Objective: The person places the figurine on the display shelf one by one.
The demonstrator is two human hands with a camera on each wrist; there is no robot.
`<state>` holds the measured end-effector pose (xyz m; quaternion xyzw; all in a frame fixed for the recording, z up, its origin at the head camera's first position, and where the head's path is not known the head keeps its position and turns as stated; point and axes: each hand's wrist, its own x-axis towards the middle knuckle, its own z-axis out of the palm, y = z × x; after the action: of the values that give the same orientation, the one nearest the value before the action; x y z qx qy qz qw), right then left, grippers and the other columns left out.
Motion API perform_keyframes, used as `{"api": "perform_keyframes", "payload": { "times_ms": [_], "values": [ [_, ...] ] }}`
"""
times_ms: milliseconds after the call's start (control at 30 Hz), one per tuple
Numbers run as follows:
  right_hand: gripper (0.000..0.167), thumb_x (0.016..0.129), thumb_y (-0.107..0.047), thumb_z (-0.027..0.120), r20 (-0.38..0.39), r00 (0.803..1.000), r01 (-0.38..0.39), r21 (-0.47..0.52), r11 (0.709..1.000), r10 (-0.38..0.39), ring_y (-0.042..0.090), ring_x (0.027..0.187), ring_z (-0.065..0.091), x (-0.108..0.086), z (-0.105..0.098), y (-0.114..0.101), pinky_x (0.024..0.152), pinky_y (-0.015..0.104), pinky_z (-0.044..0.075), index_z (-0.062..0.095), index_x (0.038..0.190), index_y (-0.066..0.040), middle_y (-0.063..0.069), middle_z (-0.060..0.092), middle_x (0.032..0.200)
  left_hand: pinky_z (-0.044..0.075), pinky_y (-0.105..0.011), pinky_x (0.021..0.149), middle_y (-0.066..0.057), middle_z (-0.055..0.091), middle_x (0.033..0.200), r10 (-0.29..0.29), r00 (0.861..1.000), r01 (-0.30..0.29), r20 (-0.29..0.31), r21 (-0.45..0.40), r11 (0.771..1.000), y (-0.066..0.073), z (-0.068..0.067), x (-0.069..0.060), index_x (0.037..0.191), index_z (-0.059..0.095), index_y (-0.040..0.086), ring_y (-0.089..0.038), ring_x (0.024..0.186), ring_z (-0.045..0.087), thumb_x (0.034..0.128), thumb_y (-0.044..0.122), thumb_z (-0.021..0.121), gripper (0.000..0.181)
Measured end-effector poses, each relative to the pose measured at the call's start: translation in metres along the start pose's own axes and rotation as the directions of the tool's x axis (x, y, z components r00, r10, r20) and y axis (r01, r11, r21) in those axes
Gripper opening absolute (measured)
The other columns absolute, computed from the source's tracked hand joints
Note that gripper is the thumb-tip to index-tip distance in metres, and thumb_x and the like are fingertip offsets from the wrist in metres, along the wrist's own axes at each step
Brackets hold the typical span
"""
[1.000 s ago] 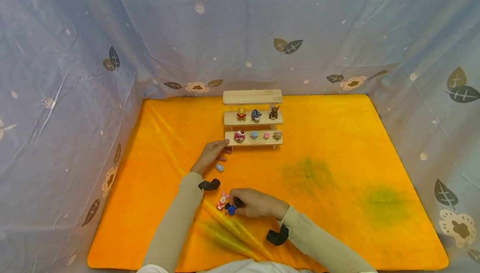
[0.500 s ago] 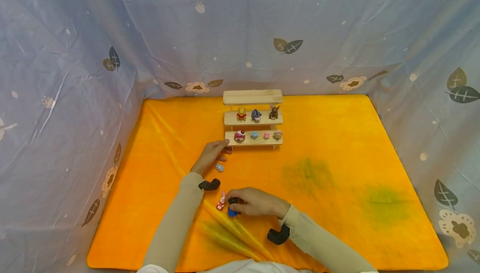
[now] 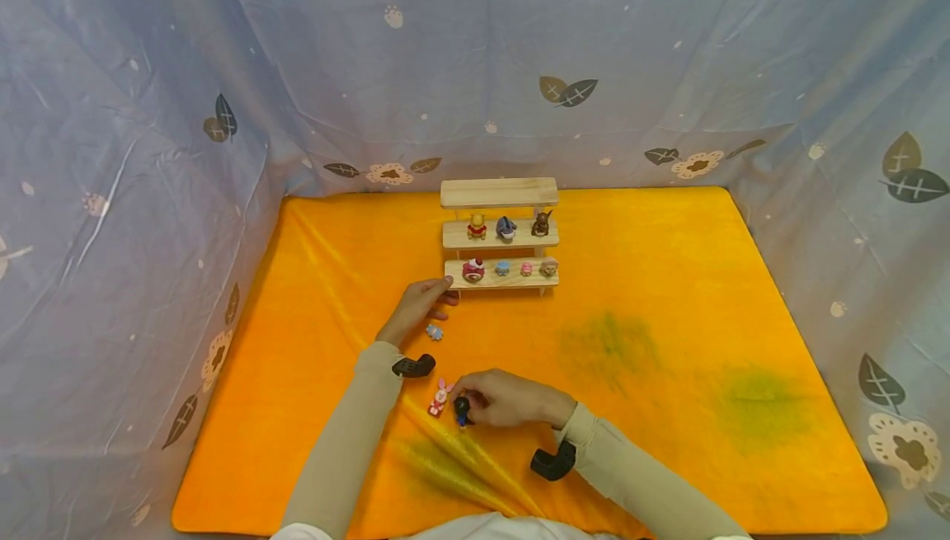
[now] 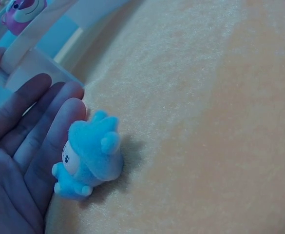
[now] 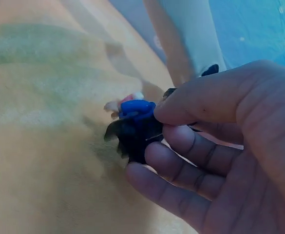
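Observation:
My left hand [image 3: 416,307] holds the left front corner of a three-tier wooden display stand [image 3: 499,192], thumb above and fingers below. Close by that hand, a small light-blue figurine [image 4: 96,151] lies on the cloth. My right hand [image 3: 512,398] pinches a small figurine [image 5: 135,129] with black and blue parts between thumb and fingers, low over the cloth; its details are partly hidden. Just left of it lies a pink-and-white rabbit-eared figurine [image 3: 439,400].
The stand's middle tier carries a yellow bear figurine [image 3: 477,227], a grey-blue donkey [image 3: 506,228] and a brown long-eared figure [image 3: 541,224]. Several figurines, including a dark-pink one [image 3: 472,270], line the bottom tier. Orange cloth [image 3: 668,276] covers the table; patterned curtains [image 3: 416,70] surround it.
My right hand has turned the black-and-blue figurine in its fingers, so more of the black part shows. My left hand has stayed at the stand's corner.

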<state>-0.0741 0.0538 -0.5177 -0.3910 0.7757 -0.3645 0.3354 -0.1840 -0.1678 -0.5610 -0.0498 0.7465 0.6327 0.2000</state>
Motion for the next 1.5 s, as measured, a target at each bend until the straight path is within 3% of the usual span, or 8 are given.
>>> {"api": "perform_keyframes", "payload": {
  "times_ms": [233, 567, 933, 1200, 1500],
  "values": [
    [0.025, 0.099, -0.022, 0.068, -0.071, 0.997, -0.039, 0.063, 0.997, 0.044, 0.009, 0.100, 0.062, -0.005, -0.008, -0.002, 0.088, 0.021, 0.054, 0.066, 0.122, -0.014, -0.004, 0.066, 0.114, 0.063, -0.028, 0.077, -0.013, 0.074, 0.114, 0.002, 1.000, -0.002, 0.006, 0.005, 1.000, 0.001, -0.001, 0.000, 0.122, 0.072, 0.007, -0.016, 0.097, 0.071, 0.0973, 0.059, 0.059, 0.059],
    [0.024, 0.101, -0.029, 0.066, -0.179, 0.984, 0.024, 0.092, 0.995, -0.007, 0.002, 0.094, 0.063, -0.006, -0.017, 0.002, 0.085, 0.022, 0.057, 0.066, 0.122, -0.018, -0.005, 0.070, 0.110, 0.064, -0.030, 0.077, -0.013, 0.074, 0.115, -0.004, 1.000, 0.004, 0.016, 0.000, 1.000, 0.000, -0.001, 0.001, 0.122, 0.072, 0.008, -0.017, 0.099, 0.071, 0.0963, 0.060, 0.059, 0.060],
    [0.029, 0.100, -0.025, 0.067, -0.380, 0.924, -0.003, 0.116, 0.993, 0.047, 0.014, 0.102, 0.066, -0.011, -0.037, -0.002, 0.086, 0.033, 0.057, 0.061, 0.126, -0.014, 0.000, 0.071, 0.112, 0.064, -0.031, 0.078, -0.015, 0.073, 0.118, -0.001, 1.000, 0.001, 0.018, 0.009, 1.000, 0.001, -0.001, 0.001, 0.124, 0.071, 0.007, -0.018, 0.101, 0.071, 0.0964, 0.060, 0.059, 0.061],
    [0.028, 0.100, -0.025, 0.067, -0.463, 0.884, -0.017, 0.098, 0.995, 0.061, 0.017, 0.104, 0.065, -0.015, -0.057, -0.007, 0.085, 0.036, 0.057, 0.063, 0.126, -0.016, 0.002, 0.070, 0.115, 0.064, -0.030, 0.078, -0.015, 0.074, 0.117, -0.013, 1.000, 0.013, 0.016, 0.004, 1.000, 0.001, -0.001, 0.000, 0.125, 0.071, 0.007, -0.018, 0.100, 0.072, 0.0969, 0.059, 0.059, 0.060],
    [0.026, 0.098, -0.021, 0.069, -0.513, 0.857, -0.022, 0.051, 0.998, 0.045, 0.017, 0.101, 0.066, -0.020, -0.083, -0.016, 0.089, 0.046, 0.057, 0.063, 0.123, -0.017, 0.001, 0.071, 0.110, 0.063, -0.027, 0.076, -0.015, 0.075, 0.114, -0.018, 1.000, 0.018, 0.007, 0.001, 1.000, 0.001, 0.000, 0.002, 0.124, 0.071, 0.004, -0.014, 0.094, 0.072, 0.0974, 0.058, 0.059, 0.061]
  ]
}}
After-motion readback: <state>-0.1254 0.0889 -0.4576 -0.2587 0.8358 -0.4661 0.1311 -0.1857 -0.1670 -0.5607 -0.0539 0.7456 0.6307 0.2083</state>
